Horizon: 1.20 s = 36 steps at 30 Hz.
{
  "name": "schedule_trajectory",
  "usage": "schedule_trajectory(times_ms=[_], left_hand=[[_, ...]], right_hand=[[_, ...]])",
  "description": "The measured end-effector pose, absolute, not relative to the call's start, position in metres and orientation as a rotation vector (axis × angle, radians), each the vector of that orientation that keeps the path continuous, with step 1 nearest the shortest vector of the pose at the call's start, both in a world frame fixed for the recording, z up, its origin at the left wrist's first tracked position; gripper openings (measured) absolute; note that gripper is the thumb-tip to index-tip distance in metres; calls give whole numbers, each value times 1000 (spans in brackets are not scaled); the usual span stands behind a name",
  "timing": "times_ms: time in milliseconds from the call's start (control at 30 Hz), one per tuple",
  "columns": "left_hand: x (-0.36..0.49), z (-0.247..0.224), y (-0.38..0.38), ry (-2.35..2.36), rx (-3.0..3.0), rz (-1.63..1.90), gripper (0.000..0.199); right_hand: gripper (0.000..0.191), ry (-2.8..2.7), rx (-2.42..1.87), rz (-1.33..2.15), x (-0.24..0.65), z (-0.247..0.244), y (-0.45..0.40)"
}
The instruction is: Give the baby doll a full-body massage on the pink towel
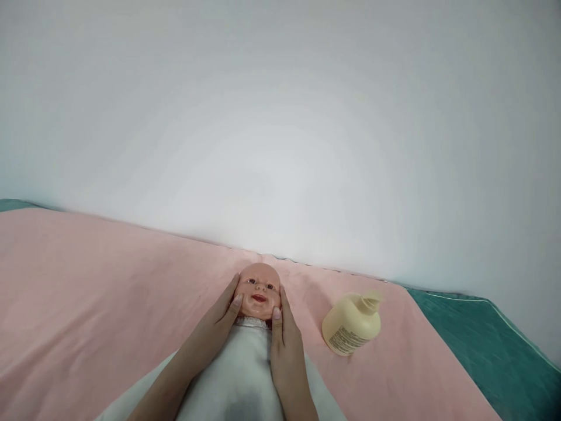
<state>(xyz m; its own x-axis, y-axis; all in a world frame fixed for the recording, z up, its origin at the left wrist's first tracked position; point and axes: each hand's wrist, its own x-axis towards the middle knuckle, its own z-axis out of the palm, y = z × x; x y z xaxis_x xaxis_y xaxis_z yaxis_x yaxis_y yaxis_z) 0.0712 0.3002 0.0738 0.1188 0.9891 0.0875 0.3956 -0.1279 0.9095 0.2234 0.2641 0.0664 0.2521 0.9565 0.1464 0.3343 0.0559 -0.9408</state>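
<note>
A baby doll (259, 292) in a white garment lies on its back, face up, its head toward the wall. My left hand (221, 318) cups one side of the doll's head, thumb on the cheek and fingers along the side. On the other side my right hand (284, 336) holds the head in the same way, thumb by the jaw. Both palms rest close to the doll's neck and shoulders. The white garment (239, 374) spreads down between my forearms, and the doll's arms and legs are not visible.
A pale yellow pump bottle (350, 327) with printed text stands to the right of the doll. Pink cloth (109, 280) lies under everything, with a green sheet (491, 345) showing at the right. Behind rises a plain white wall (280, 128).
</note>
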Motion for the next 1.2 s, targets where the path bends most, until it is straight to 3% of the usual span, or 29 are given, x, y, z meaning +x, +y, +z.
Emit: schedule_trajectory(times_ms=[600,1200], left_hand=[[75,61,305,1209,1523,1007,80],[73,74,300,1327,1555,927,67]], right_hand=[[67,-1231,-1422,770,219,72,260],[65,-1263,-1479,724,221,64,263]])
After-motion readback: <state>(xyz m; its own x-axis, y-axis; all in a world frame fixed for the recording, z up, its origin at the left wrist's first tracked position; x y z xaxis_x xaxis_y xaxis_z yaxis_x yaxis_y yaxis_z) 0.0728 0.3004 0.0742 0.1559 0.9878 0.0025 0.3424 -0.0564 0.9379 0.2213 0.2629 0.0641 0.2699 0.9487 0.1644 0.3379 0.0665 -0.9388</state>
